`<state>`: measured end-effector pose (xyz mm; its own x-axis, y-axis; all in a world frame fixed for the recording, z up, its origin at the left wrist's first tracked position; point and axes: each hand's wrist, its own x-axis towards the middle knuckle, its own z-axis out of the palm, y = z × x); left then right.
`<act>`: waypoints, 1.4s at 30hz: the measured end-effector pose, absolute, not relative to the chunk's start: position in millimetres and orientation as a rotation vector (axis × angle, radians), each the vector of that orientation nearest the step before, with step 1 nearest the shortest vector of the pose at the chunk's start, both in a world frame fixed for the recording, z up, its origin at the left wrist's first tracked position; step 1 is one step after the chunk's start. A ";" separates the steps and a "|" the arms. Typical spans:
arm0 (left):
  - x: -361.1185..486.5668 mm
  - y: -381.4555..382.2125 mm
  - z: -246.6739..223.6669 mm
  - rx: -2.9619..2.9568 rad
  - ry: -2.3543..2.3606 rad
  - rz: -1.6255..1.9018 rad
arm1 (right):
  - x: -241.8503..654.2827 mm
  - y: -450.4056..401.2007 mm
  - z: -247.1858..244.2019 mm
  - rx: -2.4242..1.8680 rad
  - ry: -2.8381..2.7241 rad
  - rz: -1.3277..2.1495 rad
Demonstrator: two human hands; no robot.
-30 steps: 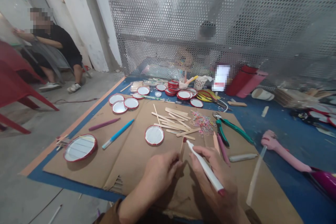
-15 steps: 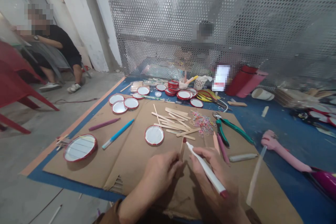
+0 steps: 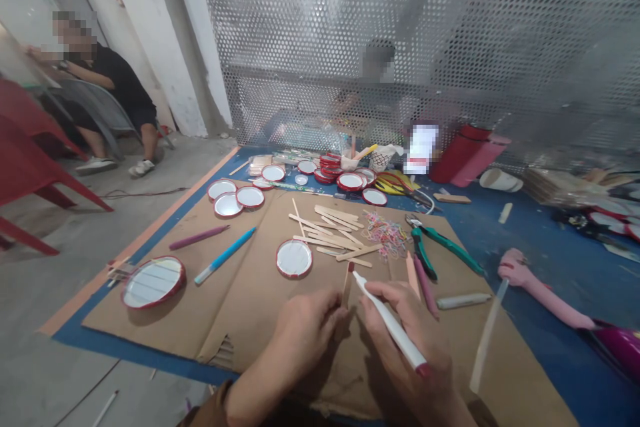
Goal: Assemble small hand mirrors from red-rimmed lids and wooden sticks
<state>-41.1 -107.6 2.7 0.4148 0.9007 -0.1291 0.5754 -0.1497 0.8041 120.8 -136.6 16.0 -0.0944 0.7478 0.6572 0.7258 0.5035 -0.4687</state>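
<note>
L hand (image 3: 307, 340) pinches popsicle stick (image 3: 346, 285) upright above cardboard sheet (image 3: 240, 307); R hand (image 3: 420, 323) grips white marker (image 3: 383, 310) tightly, tip just beside stick; thin stick slipping could cause stray mark.

And there's a white marker with a red tip (image 3: 393, 327) beside a pale wooden craft stick (image 3: 346, 283)! Brown cardboard (image 3: 240, 293) lies on a blue mat (image 3: 550, 267), with a red-rimmed silver-white round lid (image 3: 294, 258), green-handled pliers (image 3: 445, 247), pink rubber bands (image 3: 385, 235), and silver perforated metal sheeting (image 3: 320, 27) dotted with round holes!
</note>
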 end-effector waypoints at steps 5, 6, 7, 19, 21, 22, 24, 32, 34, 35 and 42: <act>-41.0 -107.0 5.3 1.845 1.278 0.487 | 120.0 -136.7 18.1 -1.221 -1.817 0.027; -41.2 -106.8 5.5 1.847 1.276 0.488 | 119.9 -136.6 18.8 -1.216 -1.828 0.025; -41.4 -106.6 5.5 1.848 1.272 0.489 | 119.7 -136.6 19.7 -1.208 -1.838 0.019; -40.5 -106.4 -0.8 1.839 1.266 0.542 | 119.0 -135.7 21.1 -1.189 -1.801 -0.039; -40.5 -106.2 -0.4 1.836 1.255 0.573 | 119.5 -135.6 19.6 -1.189 -1.832 -0.017; -40.4 -106.0 0.0 1.839 1.249 0.594 | 119.6 -135.8 18.9 -1.191 -1.828 -0.014; -40.4 -105.9 1.0 1.850 1.233 0.629 | 119.6 -136.3 17.7 -1.208 -1.787 -0.022; -40.8 -105.2 -1.1 1.806 1.190 0.645 | 119.8 -136.2 13.9 -1.205 -1.761 0.005; -40.8 -104.9 -1.6 1.806 1.181 0.644 | 120.2 -135.0 13.5 -1.208 -1.768 0.011; -40.8 -104.7 -1.7 1.809 1.177 0.647 | 120.4 -134.3 13.4 -1.204 -1.779 0.012; -39.8 -102.8 -1.8 1.810 1.177 0.645 | 120.6 -131.9 14.3 -1.211 -1.807 -0.047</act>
